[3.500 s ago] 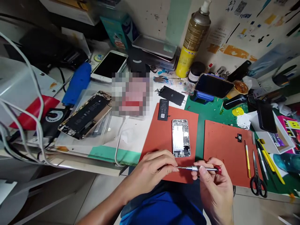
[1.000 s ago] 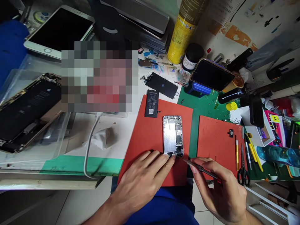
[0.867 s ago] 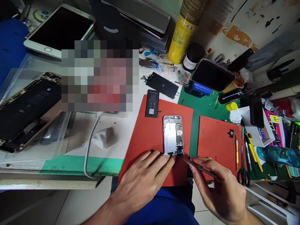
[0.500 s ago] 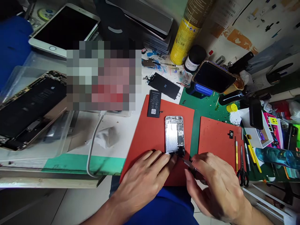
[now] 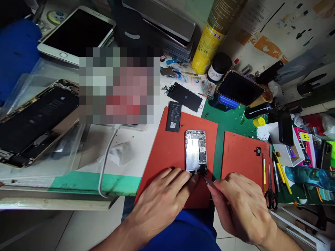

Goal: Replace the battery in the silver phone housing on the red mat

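An opened phone housing [image 5: 193, 153], silver inside with its board along the right side, lies on the red mat [image 5: 154, 167]. My left hand [image 5: 167, 191] holds its lower end, with the thumb and bent fingers against the bottom edge. Between the thumb and fingers of my right hand [image 5: 240, 205] is a pair of slim metal tweezers [image 5: 208, 181] with a ridged grip. The tip points at the housing's lower right corner; whether it touches cannot be made out. A black phone battery [image 5: 173, 116] lies at the mat's upper edge.
A second red mat [image 5: 243, 153] bears a small black part [image 5: 258, 151]. Scissors [image 5: 271, 195] and pens lie to the right. A phone on a blue stand [image 5: 240, 87] and a spray can [image 5: 208, 45] stand behind. A white cable [image 5: 104, 164] hangs at left.
My right hand has turned slightly, so less of the tweezers shows, and their tip has shifted a little right. My left hand stays at the housing. The whole view has shifted slightly.
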Motion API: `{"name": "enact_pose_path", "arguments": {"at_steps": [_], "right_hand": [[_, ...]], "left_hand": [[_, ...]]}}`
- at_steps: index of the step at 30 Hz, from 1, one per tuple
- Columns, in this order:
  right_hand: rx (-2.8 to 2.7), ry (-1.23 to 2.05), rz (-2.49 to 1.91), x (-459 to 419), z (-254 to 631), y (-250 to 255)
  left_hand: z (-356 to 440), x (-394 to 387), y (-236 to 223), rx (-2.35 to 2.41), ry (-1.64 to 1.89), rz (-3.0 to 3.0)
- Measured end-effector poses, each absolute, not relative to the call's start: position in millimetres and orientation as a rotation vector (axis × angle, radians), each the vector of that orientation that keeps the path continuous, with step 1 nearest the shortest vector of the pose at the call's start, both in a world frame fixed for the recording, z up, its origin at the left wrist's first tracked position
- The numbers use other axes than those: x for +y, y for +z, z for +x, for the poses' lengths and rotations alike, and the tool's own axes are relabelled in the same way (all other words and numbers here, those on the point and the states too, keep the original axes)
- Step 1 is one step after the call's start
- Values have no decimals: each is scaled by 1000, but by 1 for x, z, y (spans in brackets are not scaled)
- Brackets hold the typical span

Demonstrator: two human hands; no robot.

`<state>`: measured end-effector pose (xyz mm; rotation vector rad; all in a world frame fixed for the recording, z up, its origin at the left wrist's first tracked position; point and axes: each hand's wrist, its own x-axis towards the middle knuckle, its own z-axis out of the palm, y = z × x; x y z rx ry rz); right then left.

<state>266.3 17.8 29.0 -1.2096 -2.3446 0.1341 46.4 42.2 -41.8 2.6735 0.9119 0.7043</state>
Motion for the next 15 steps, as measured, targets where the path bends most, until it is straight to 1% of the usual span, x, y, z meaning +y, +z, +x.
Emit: {"name": "enact_pose_path", "arguments": {"at_steps": [6, 10, 13, 15], "right_hand": [[-2349, 131, -1222, 16, 267, 27], [-2343, 153, -1244, 16, 266, 28], [-2252, 199, -1418, 9, 273, 37], [-2095, 154, -1596, -1, 285, 41]], "left_hand": [[47, 45, -38, 920, 704, 2644], [46, 42, -45, 895, 673, 2640], [46, 42, -49, 906, 640, 2611], [42, 43, -46, 897, 687, 2503]]}}
